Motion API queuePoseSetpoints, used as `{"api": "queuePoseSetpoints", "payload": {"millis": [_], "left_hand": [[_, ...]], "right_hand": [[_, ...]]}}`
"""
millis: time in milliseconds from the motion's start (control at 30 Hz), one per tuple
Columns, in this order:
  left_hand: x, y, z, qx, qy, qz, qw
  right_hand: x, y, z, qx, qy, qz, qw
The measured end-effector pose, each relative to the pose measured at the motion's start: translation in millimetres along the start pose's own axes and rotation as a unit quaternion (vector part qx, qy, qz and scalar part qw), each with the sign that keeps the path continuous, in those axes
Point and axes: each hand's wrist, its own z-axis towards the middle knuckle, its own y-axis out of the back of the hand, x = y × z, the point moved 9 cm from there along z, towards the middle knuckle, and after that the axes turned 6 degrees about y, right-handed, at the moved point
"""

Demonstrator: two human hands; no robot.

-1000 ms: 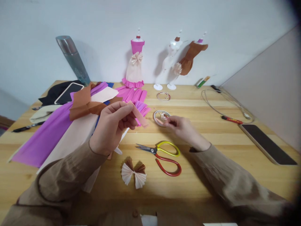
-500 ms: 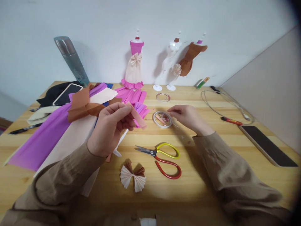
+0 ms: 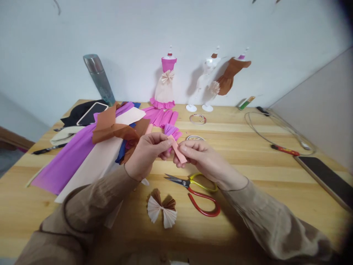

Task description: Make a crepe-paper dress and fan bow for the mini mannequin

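Note:
Between my two hands, above the table, is a short pink paper strip (image 3: pixel 179 150). My left hand (image 3: pixel 147 151) pinches its upper end between thumb and fingers. Closed on the strip's right edge is my right hand (image 3: pixel 202 158), thumb on top. Just below lie scissors (image 3: pixel 184 182) with one yellow and one red handle, blades slightly apart. A pleated paper bow (image 3: pixel 162 211) in cream and brown rests nearer to me. Behind my right hand, a round dish (image 3: pixel 195 138) is partly hidden.
Crepe paper sheets (image 3: pixel 68 158) are heaped at the left beside a bottle (image 3: pixel 99 79). Small dress forms stand at the back, one in a pink and cream dress (image 3: pixel 165 86), another in brown (image 3: pixel 228 75). A cable (image 3: pixel 255 134) and a phone (image 3: pixel 325 180) lie at the right.
My right hand has left the round dish, moved left and closed on the pink strip. My left hand still holds the strip. The whole view has shifted slightly.

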Motion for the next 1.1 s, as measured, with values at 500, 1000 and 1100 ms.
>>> {"api": "queuePoseSetpoints", "payload": {"millis": [500,1000,1100], "left_hand": [[2.3,-9.2,1.1,0.052,0.011,0.093,0.994],[-1.5,-11.6,-1.3,0.024,-0.004,0.154,0.988],[-5.7,-9.1,-2.0,-0.002,-0.033,0.202,0.979]], "right_hand": [[-16.7,2.2,4.6,0.008,-0.01,0.051,0.999],[-15.8,10.6,5.1,-0.044,0.017,-0.039,0.998],[-11.6,9.8,2.5,-0.054,0.016,-0.009,0.998]]}}
